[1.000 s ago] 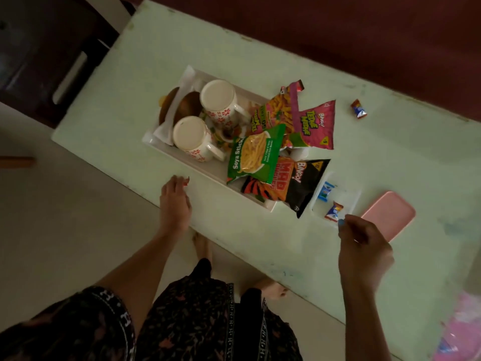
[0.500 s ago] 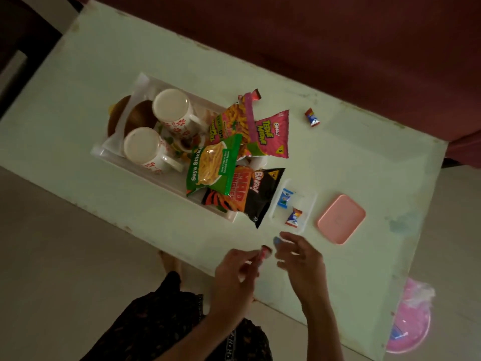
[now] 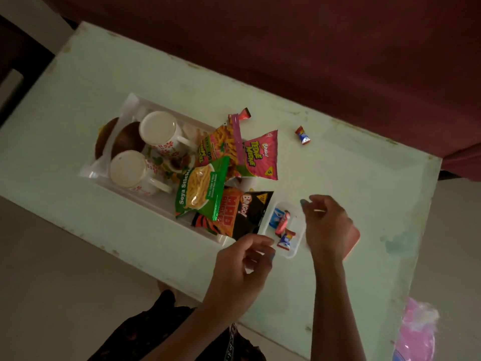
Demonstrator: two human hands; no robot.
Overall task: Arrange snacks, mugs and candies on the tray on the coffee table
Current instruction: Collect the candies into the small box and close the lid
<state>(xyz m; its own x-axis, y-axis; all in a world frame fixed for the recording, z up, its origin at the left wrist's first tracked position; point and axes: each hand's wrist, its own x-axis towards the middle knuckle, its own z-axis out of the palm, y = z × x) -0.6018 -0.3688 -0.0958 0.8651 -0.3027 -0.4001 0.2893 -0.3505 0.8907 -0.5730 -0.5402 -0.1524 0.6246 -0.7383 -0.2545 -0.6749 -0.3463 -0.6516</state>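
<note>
A clear tray point(image 3: 135, 203) on the pale green coffee table point(image 3: 351, 178) holds two upturned floral mugs point(image 3: 158, 131) point(image 3: 127, 169), a packet of brown rounds point(image 3: 127, 139) and several snack packets: green Soya Sticks point(image 3: 200, 188), black Bingo point(image 3: 244, 214), pink Tedhe Medhe point(image 3: 260, 155). Right of the tray a small clear box point(image 3: 295, 252) contains three wrapped candies, a red one point(image 3: 282, 222) on top. My left hand point(image 3: 242, 264) hovers at the box's near left corner, fingers loosely curled, nothing seen in it. On the box's right side my right hand point(image 3: 325, 225) is spread, covering most of a pink lid point(image 3: 355, 237). One candy point(image 3: 302, 135) lies loose on the table farther back.
A maroon sofa point(image 3: 338, 48) runs along the table's far side. Dark furniture point(image 3: 15, 61) stands at the left. A pink plastic bag point(image 3: 416, 332) lies on the floor by the table's near right corner. My legs are at the table's near edge.
The red candy pinched in my left hand half a second ago now lies in the clear box. Both hands have moved up to the box, the right one over the pink lid.
</note>
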